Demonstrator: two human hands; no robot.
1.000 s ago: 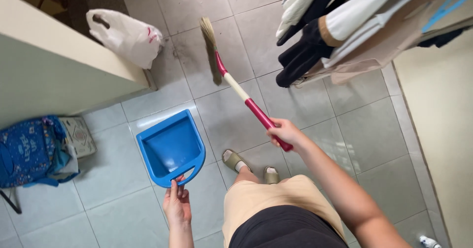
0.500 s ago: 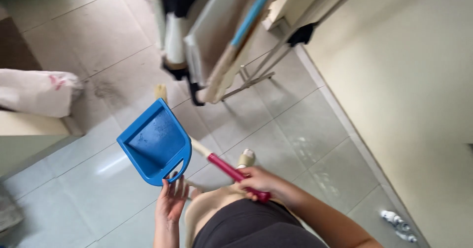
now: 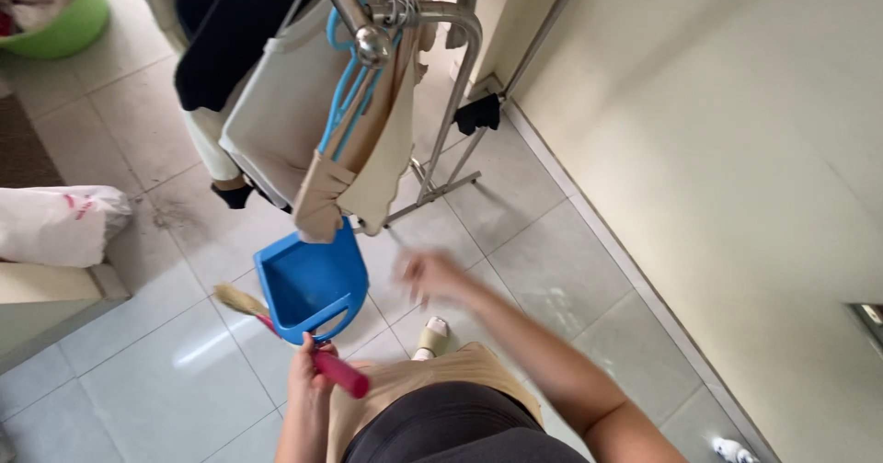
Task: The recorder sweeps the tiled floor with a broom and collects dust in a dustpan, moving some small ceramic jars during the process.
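Note:
My left hand (image 3: 307,382) is closed on the handle of a blue dustpan (image 3: 309,282) and also on the red grip of a small broom (image 3: 337,374). The broom's straw bristles (image 3: 239,299) stick out to the left, under the dustpan, above the tiled floor. My right hand (image 3: 430,275) is blurred, held apart from both, to the right of the dustpan, fingers spread with nothing in them. My sandalled foot (image 3: 430,338) shows below it.
A metal clothes rack (image 3: 440,104) with hanging garments and blue hangers (image 3: 342,104) stands just beyond the dustpan. A white plastic bag (image 3: 57,224) lies at the left and a green basket (image 3: 57,27) at the top left. A cream wall (image 3: 736,150) runs along the right.
The broom passed from my right hand to my left, which now holds it with the dustpan. My right hand came away empty. The view turned toward the rack.

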